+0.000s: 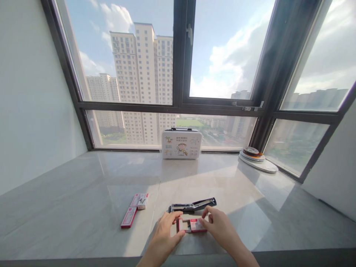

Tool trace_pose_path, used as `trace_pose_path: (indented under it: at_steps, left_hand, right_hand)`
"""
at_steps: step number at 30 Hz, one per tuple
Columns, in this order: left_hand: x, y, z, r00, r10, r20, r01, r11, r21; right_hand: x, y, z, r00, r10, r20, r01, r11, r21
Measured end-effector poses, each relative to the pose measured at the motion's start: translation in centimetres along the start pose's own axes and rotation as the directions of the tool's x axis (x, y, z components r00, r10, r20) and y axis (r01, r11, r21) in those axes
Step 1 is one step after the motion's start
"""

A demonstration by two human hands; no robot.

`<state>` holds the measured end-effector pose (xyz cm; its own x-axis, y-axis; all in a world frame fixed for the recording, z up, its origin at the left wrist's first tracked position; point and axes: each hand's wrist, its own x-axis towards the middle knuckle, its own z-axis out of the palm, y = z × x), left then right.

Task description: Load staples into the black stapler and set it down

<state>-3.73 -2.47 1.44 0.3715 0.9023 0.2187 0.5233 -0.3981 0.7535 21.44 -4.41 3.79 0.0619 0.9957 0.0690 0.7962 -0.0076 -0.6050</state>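
Note:
A small red and white staple box (198,224) lies on the pale counter, its inner tray slid partly out to the left. My left hand (164,231) grips the tray end between thumb and fingers. At the right end, the thumb and fingers of my right hand (218,222) close on the box's sleeve. What is inside the tray is too small to make out. Just behind the box lies a black stapler (191,206), its top swung open and a metal channel showing.
On the left lie red and white boxes (129,217), with a small white box (142,201) at their far end. A white case (181,145) with a cartoon print stands by the window. Stacked round plates or discs (258,160) sit in the right corner. The counter's front edge (278,250) is close.

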Motion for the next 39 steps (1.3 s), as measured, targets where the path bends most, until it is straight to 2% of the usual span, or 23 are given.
trace_pose_path:
  at_steps: [2,5,8,11,15,17,20,23,26,29,31,33,36,37,39]
  left_hand:
    - [0.1,0.1,0.0,1.000,-0.002,0.010,0.002,1.000,0.000]
    - [0.2,0.0,-0.1,1.000,-0.012,0.027,0.013,1.000,-0.021]
    - [0.3,0.1,-0.4,0.999,0.001,0.040,0.000,0.999,-0.036]
    - [0.3,0.5,-0.5,0.999,-0.002,0.035,0.002,1.000,-0.010]
    - [0.0,0.9,-0.4,1.000,-0.028,0.014,0.028,1.000,-0.009]
    - [-0.1,0.8,-0.4,1.000,-0.016,0.003,0.016,1.000,-0.009]
    - [-0.2,0.7,-0.4,1.000,0.013,-0.012,-0.013,1.000,-0.004]
    - [0.0,1.0,-0.2,0.997,-0.062,-0.042,0.063,0.998,0.004]
    - [0.2,2.0,0.8,0.990,-0.115,-0.075,0.120,0.990,0.067]
    - [0.3,2.8,2.0,0.994,-0.074,-0.078,0.082,0.992,0.100]
    - [0.3,2.7,2.3,0.998,-0.058,-0.037,0.061,0.994,0.086]
    - [0.6,1.9,1.7,0.995,-0.096,-0.023,0.098,0.992,0.084]
    - [1.6,0.1,0.0,0.974,-0.171,-0.151,0.193,0.971,0.143]
    - [2.1,-0.3,-0.5,0.966,-0.167,-0.195,0.202,0.964,0.175]
    - [2.9,-0.8,-1.3,0.970,-0.130,-0.204,0.177,0.956,0.234]
  right_hand:
    - [0.5,-2.3,-0.3,0.988,-0.133,0.081,0.142,0.984,-0.110]
    - [2.1,-5.3,-0.1,0.934,-0.261,0.244,0.321,0.913,-0.252]
    - [3.6,-6.8,0.2,0.895,-0.296,0.335,0.394,0.875,-0.280]
    - [3.9,-6.8,0.0,0.875,-0.327,0.356,0.428,0.866,-0.258]
    - [2.1,-4.1,-0.6,0.904,-0.379,0.196,0.399,0.915,-0.069]
    - [0.9,-2.1,-0.7,0.933,-0.336,0.127,0.333,0.942,0.040]
    - [-0.5,0.8,-0.4,0.968,-0.241,0.070,0.232,0.966,0.114]
    - [-1.2,2.1,0.0,0.980,-0.194,0.051,0.183,0.969,0.163]
    - [-1.2,1.8,0.4,0.981,-0.181,0.071,0.169,0.974,0.152]
    - [-1.0,0.8,0.7,0.980,-0.185,0.072,0.175,0.977,0.118]
    - [-0.9,0.1,0.6,0.980,-0.187,0.070,0.180,0.979,0.098]
    - [-0.9,-0.5,0.4,0.978,-0.193,0.078,0.186,0.978,0.091]
    - [-0.7,-1.2,0.4,0.967,-0.230,0.113,0.222,0.972,0.079]
    - [-0.6,-1.4,0.5,0.964,-0.235,0.121,0.228,0.971,0.071]
    - [-0.2,-1.8,1.0,0.964,-0.232,0.129,0.226,0.972,0.056]
